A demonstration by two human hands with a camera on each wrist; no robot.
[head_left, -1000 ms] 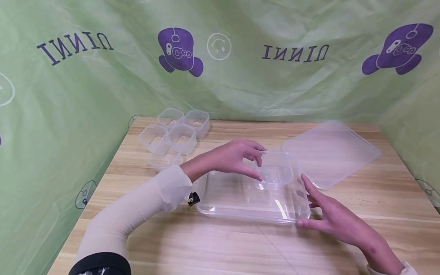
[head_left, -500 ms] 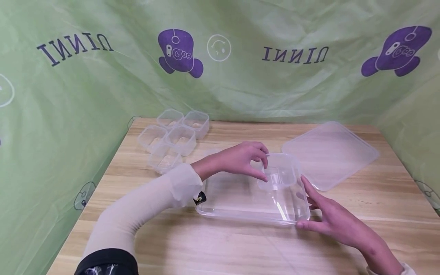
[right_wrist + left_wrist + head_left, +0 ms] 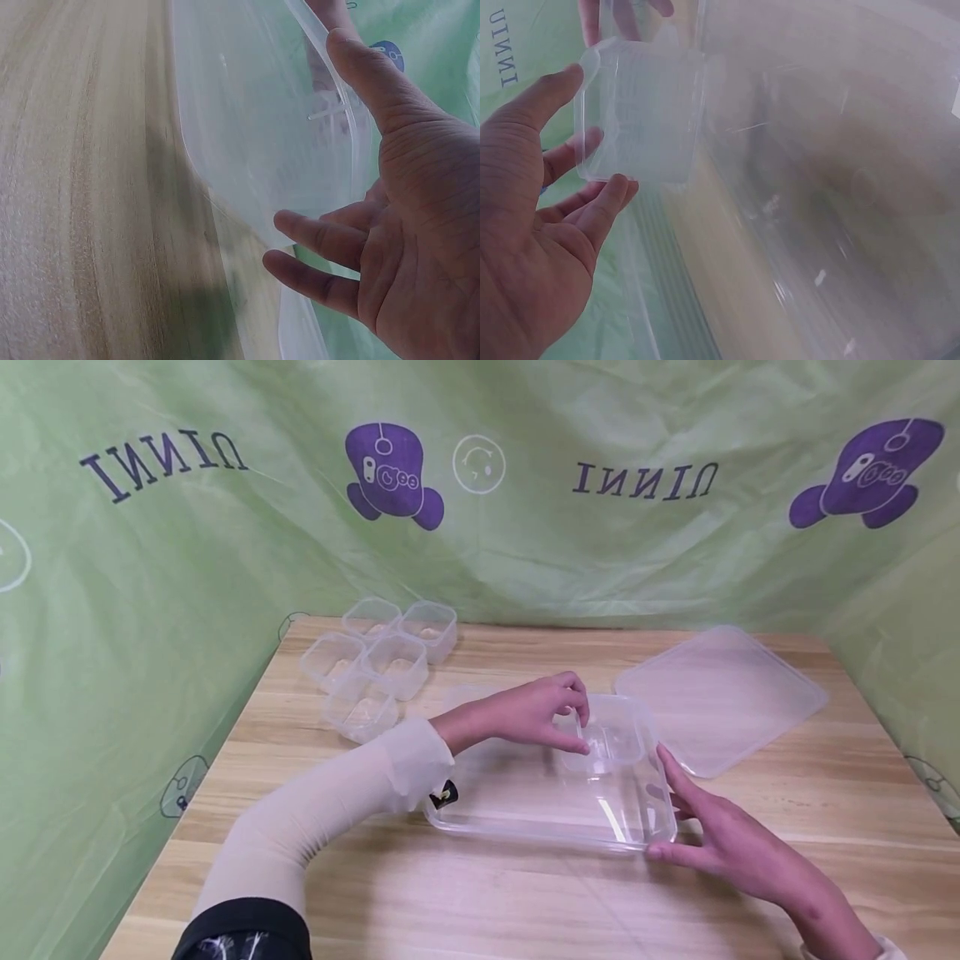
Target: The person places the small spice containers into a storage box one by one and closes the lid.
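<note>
In the head view, a large clear rectangular container (image 3: 525, 793) stands mid-table. My left hand (image 3: 536, 710) pinches the left rim of a small clear plastic box (image 3: 611, 735), thumb on the near side and fingers beyond. That box is at the container's back right corner; the left wrist view shows the fingers on the rim of the small box (image 3: 649, 112). How deep it sits in the container is hard to tell through the clear walls. With thumb and fingers spread and fairly straight, my right hand (image 3: 720, 835) touches the container's right end; its thumb is at the near corner.
Several small clear boxes (image 3: 360, 714) stand grouped at the back left of the wooden table (image 3: 480, 910). A flat translucent lid (image 3: 727, 693) lies at the back right, close behind the container. Green printed cloth (image 3: 525, 552) hangs around the table.
My left hand has moved a little to the right and slightly nearer, bringing the small box further toward the container's right end. The right hand and the large container have hardly moved.
</note>
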